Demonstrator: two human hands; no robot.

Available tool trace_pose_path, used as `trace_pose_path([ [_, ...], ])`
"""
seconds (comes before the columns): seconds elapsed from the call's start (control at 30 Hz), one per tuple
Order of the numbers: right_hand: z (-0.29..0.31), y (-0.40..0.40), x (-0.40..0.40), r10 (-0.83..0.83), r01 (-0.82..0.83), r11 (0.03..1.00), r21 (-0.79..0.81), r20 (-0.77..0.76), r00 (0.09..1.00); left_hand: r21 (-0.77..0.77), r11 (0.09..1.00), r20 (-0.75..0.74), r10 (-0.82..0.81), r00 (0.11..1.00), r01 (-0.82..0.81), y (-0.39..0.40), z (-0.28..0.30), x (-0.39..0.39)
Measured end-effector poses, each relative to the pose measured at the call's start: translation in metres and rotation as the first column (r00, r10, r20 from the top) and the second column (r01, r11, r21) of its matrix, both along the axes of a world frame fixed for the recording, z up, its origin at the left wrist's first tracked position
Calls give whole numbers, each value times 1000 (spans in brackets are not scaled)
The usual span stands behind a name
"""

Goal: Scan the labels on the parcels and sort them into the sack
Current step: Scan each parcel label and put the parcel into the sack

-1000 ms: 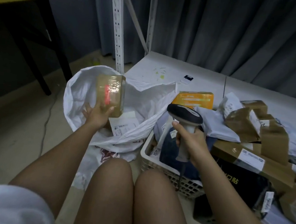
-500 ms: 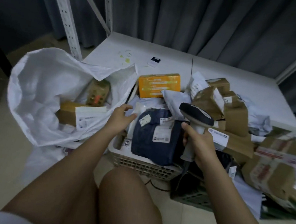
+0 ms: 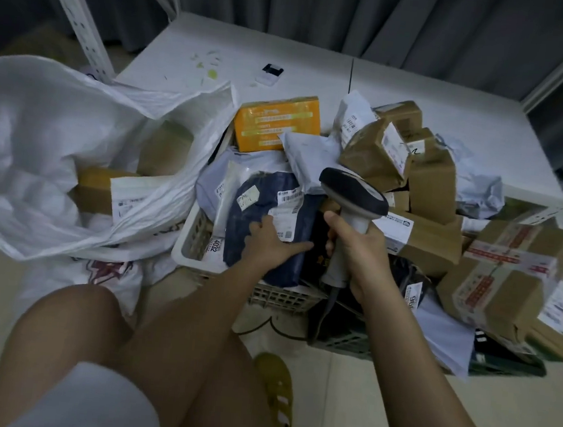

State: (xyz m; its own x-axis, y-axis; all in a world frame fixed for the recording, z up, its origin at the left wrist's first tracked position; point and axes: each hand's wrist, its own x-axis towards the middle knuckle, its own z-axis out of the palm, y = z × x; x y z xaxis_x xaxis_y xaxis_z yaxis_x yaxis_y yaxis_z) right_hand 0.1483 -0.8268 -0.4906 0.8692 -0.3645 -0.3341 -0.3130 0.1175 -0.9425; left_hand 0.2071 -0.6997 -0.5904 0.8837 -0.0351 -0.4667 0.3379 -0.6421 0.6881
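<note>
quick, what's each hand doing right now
Left hand: open, fingers spread flat on the dark blue parcel.
Right hand: closed around the scanner handle.

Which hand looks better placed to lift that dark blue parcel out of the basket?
The left hand: it already rests on the dark blue parcel in the white basket, nearest the sack. The right hand is busy gripping the scanner.
</note>
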Motion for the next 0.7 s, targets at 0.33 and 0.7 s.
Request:
trace_pose_path([
  [0.33, -11, -16, -4, 3, -3, 1000, 10, -5, 1000, -16, 1000, 242, 19, 970, -16, -5, 20, -4],
  [0.7, 10, 32, -5, 127, -123, 991, -43, 111, 986, -415, 824, 146, 478, 866, -385, 84, 96, -1],
])
